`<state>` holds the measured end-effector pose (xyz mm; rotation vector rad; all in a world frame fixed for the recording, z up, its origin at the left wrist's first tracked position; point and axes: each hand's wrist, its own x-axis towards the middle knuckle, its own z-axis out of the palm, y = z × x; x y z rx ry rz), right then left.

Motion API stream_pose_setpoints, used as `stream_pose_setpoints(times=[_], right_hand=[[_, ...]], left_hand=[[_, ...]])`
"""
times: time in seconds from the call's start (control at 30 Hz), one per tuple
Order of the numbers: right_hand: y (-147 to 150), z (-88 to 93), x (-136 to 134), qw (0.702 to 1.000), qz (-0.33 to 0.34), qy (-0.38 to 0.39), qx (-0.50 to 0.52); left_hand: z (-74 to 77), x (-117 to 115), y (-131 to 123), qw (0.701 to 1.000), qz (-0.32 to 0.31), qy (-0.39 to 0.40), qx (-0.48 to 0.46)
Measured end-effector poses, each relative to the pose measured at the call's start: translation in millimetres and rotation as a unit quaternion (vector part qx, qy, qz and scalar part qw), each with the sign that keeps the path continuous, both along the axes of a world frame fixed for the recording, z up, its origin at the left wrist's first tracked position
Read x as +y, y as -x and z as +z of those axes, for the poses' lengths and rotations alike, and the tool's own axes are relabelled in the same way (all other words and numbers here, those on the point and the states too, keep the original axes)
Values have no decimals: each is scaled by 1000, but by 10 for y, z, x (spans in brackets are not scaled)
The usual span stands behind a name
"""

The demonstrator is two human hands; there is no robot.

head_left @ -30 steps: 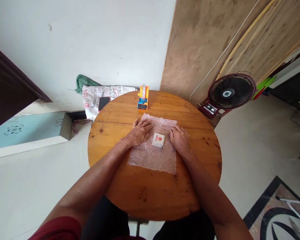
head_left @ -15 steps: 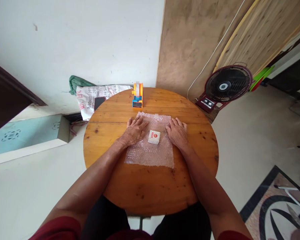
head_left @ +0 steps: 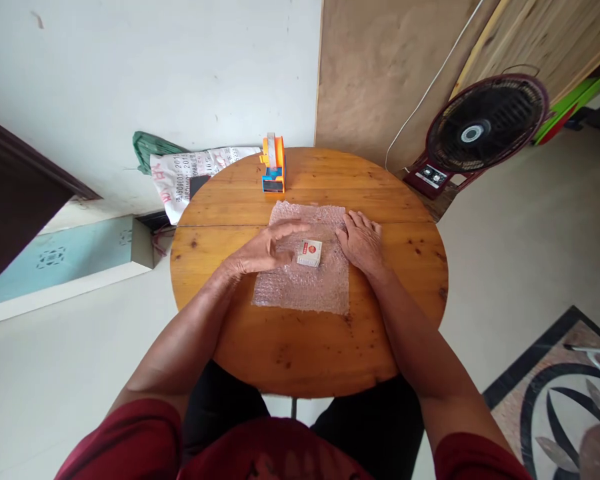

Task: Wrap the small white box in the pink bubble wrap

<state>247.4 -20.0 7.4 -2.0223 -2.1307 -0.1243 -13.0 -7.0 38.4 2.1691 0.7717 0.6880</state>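
Note:
A small white box [head_left: 309, 253] with red and orange print lies near the middle of a sheet of bubble wrap [head_left: 300, 290]. Just left of the box, my left hand [head_left: 267, 250] is raised over the sheet, thumb and fingers apart around empty space, not touching the box. My right hand [head_left: 361, 241] rests flat at the sheet's right edge with its fingers stretched out, partly on the bare wood. Both are on a round wooden table [head_left: 290, 353].
An orange and blue tape dispenser [head_left: 273, 163] stands at the table's far side. A dark red fan [head_left: 473, 133] is beyond the right edge. A printed white sack [head_left: 180, 177] leans by the wall on the left, near a pale blue box [head_left: 80, 250].
My left hand has lifted from the bubble wrap and turned toward the box with its thumb spread. The right hand stays at the sheet's right edge. The camera view has shifted.

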Motion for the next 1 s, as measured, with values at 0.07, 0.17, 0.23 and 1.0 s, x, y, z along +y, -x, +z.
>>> stream_pose_setpoints(times=[0.07, 0.17, 0.23, 1.0], right_hand=[[2, 1, 0, 1000, 0, 0, 3], [2, 2, 3, 1000, -2, 4, 9], [1, 4, 5, 1000, -1, 5, 10], [-7, 2, 12, 1000, -1, 4, 5]], left_hand=[[47, -57, -27, 999, -41, 14, 11], [19, -82, -85, 998, -51, 4, 35], [-16, -72, -108, 999, -39, 5, 34], [-22, -78, -99, 998, -27, -15, 57]])
